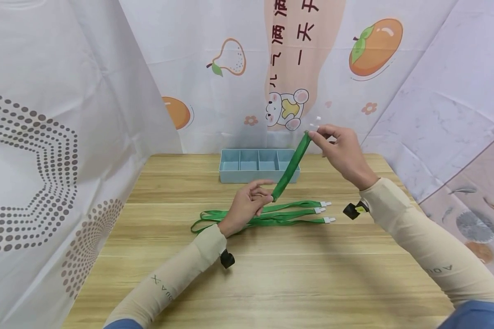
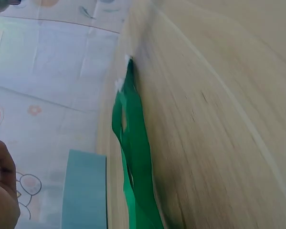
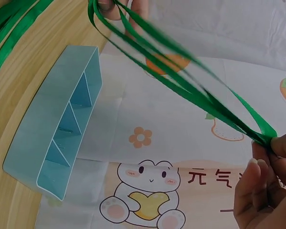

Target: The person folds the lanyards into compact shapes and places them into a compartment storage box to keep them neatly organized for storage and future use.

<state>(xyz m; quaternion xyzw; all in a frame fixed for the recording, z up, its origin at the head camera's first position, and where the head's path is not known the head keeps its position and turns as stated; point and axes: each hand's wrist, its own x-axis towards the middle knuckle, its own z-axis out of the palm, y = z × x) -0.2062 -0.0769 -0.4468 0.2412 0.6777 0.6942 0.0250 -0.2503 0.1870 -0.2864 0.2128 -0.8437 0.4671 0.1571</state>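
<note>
A green lanyard (image 1: 292, 167), folded into several strands, stretches slantwise between my two hands above the table. My left hand (image 1: 249, 203) pinches its lower end between thumb and finger. At the upper end my right hand (image 1: 339, 148) pinches the bundle, with a white plastic clip (image 1: 314, 125) sticking out beside the fingertips. The right wrist view shows the folded strands (image 3: 181, 81) spread a little apart between both hands. Below my left hand, several more green lanyards (image 1: 288, 217) lie lengthwise on the table, their white clips (image 1: 329, 220) pointing right.
A light blue divided box (image 1: 259, 176) stands at the back of the wooden table (image 1: 271, 283), behind the held lanyard. Its compartments open upward in a row. A printed white cloth (image 1: 214, 91) hangs just behind the table's back edge, with more cloth at both sides.
</note>
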